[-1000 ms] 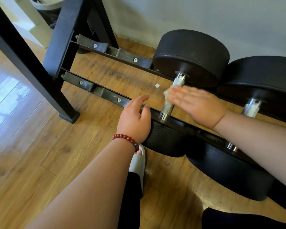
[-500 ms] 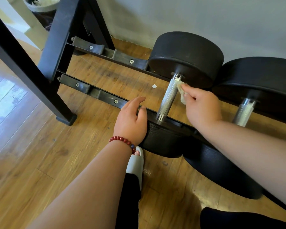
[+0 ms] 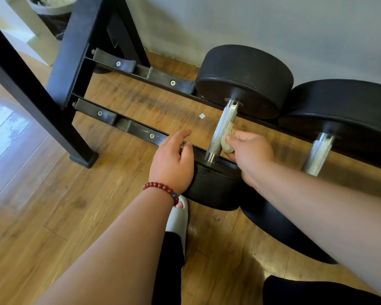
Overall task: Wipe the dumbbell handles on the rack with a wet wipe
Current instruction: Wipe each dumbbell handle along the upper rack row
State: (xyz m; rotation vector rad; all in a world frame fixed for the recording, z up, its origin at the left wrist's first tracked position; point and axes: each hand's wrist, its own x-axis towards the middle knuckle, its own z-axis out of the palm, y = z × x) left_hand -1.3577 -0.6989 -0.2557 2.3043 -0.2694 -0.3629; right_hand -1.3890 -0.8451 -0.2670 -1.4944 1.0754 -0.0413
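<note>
Red bead bracelet point(image 3: 161, 188) on left wrist, black trousers point(image 3: 171, 271), pale slipper point(image 3: 177, 219).

text: none readable | dumbbell heads point(image 3: 244, 80): no legible markings | rack point(image 3: 130, 128): no legible labels

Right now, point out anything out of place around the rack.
Only a small white scrap on the floor between the rack rails, left of the handle where the right hand holds the wipe; it looks like litter. Nothing else stands out.
</note>
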